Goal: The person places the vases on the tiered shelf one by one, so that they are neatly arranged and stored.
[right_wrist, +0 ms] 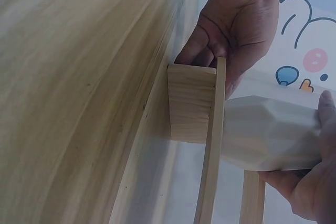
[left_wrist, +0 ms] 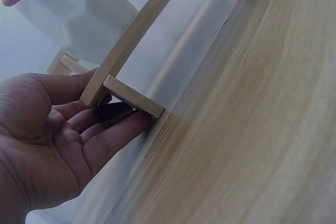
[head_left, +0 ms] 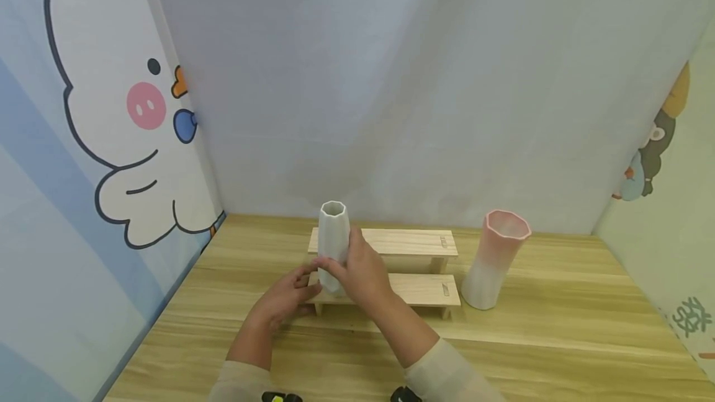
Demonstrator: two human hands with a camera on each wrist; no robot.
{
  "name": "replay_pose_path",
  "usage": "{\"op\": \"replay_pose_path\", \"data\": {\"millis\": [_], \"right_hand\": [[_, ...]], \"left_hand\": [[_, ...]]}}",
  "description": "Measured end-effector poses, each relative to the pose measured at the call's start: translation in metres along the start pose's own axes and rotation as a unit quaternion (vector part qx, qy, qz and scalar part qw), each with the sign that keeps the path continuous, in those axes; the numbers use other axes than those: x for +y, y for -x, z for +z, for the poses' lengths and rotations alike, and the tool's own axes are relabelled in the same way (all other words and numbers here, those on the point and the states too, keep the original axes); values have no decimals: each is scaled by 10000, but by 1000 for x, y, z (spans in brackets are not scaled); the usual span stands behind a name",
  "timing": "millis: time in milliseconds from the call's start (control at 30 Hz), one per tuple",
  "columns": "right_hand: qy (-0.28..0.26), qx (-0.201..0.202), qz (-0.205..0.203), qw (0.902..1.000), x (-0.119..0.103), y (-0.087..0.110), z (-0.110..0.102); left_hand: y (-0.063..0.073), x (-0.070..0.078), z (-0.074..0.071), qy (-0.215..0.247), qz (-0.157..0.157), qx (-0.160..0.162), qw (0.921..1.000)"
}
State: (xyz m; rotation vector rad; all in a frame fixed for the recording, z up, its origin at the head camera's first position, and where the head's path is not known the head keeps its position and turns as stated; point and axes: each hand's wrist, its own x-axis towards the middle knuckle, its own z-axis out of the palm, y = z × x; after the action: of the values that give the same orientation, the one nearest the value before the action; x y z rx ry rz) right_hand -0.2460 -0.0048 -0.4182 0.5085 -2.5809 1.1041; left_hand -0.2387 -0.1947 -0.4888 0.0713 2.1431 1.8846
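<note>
A white faceted vase (head_left: 333,237) stands upright at the left end of the lower step of a two-tier wooden stand (head_left: 416,290). My right hand (head_left: 367,275) grips the vase, thumb on the near side and fingers around its right. At the stand's left end, my left hand (head_left: 286,295) holds the lower step; in the left wrist view, thumb at the board (left_wrist: 137,38) and fingers against its leg (left_wrist: 134,97). The right wrist view shows the vase base (right_wrist: 247,129) right at the board's surface.
A pink-and-white vase (head_left: 494,262) stands on the wooden table (head_left: 558,327), just right of the stand. The upper step (head_left: 404,242) lies behind the lower one. A grey-white curtain (head_left: 402,92) closes the back, with cartoon-printed panels (head_left: 120,116) at the sides.
</note>
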Motion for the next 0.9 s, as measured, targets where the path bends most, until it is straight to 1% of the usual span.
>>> {"op": "replay_pose_path", "data": {"millis": [200,333,433,500,633,767,900], "right_hand": [[-69,-35,24,10000,1,0,1],[-90,-187,145,9997,0,-1,-1],[-160,-419,274,9986,0,-2,-5],[-298,-622,353,9970,1,-2,-8],[-598,-1082,456,9913,4,-4,-15],[-715,-1382,402,9870,7,-6,-22],[-633,-1502,273,9862,9,-6,-24]], "left_hand": [[1,1,0,-31,16,-43,10000],[2,2,0,-27,30,-7,10000],[2,3,1,-57,38,12,10000],[2,3,1,-88,31,16,10000],[1,1,0,-95,23,-56,9999],[0,2,0,-44,17,-179,9998],[1,3,-1,-14,11,-217,9998]]}}
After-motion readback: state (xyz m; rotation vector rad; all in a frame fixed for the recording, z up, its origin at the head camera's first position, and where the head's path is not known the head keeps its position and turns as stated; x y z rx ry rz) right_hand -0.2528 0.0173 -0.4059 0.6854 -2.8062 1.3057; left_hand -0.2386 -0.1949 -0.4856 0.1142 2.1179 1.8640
